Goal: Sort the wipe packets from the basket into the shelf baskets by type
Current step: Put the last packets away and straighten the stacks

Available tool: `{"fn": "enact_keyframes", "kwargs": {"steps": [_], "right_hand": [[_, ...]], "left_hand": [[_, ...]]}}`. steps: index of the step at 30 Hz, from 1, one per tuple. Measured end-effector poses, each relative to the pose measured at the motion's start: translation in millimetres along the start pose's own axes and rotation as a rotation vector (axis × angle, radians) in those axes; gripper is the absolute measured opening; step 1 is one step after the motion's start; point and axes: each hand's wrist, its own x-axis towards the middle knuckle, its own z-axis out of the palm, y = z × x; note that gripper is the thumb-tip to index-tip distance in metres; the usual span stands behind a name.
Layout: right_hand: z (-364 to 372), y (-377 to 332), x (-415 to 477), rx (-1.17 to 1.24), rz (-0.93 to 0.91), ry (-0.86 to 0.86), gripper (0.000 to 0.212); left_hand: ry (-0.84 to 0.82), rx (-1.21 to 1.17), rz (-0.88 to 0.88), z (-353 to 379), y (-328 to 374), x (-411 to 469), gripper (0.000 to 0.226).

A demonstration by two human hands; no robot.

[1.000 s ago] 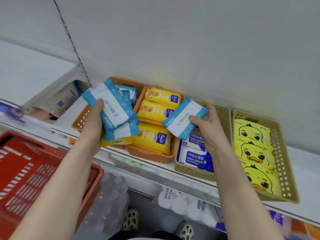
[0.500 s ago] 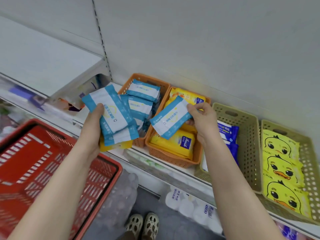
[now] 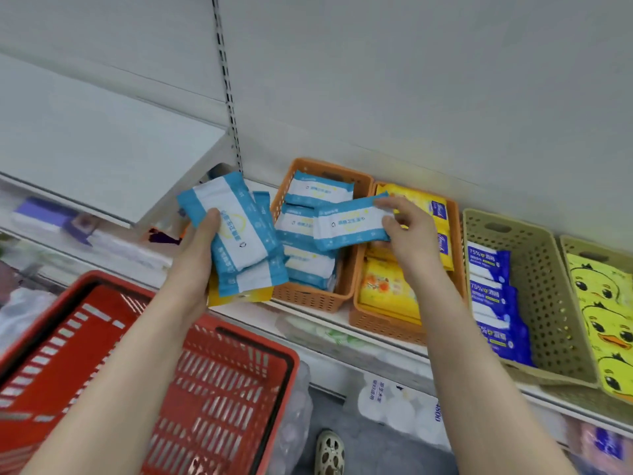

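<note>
My left hand (image 3: 198,248) grips a stack of light-blue and white wipe packets (image 3: 236,234) with a yellow packet (image 3: 239,296) underneath, held left of the shelf baskets. My right hand (image 3: 407,234) pinches one light-blue packet (image 3: 349,222) by its right end, above the left orange basket (image 3: 308,296), which holds several matching blue packets. The second orange basket (image 3: 380,323) holds yellow packets. A beige basket (image 3: 541,296) holds dark-blue 75% alcohol packets (image 3: 493,296). Duck-print yellow packets (image 3: 606,320) fill the far-right basket.
The red shopping basket (image 3: 212,382) hangs at the lower left beneath my left forearm. A white shelf back panel rises behind the baskets. Below the shelf lie more packaged goods (image 3: 394,402), and a shoe (image 3: 329,450) shows on the floor.
My right hand has carried its blue packet leftward and up, from over the yellow-packet basket to over the blue-packet basket. The left hand keeps its stack. The view has shifted left.
</note>
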Motion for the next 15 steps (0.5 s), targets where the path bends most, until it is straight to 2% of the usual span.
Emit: {"fn": "enact_keyframes", "kwargs": {"steps": [7,9,15], "right_hand": [[95.3,2.9,10.4,-0.419,0.019,-0.013,0.024],[103.2,9.0,7.1,-0.599,0.013,-0.046,0.033],[112.5,12.8,1.8,-0.857,-0.077,-0.013,0.041]], "left_hand": [[-0.155,0.087,-0.005,-38.6,9.8,19.6,0.050],[-0.173,0.090,-0.014,-43.6,9.4,21.9,0.058],[-0.181,0.114,-0.043,-47.6,4.5,19.8,0.049]]}}
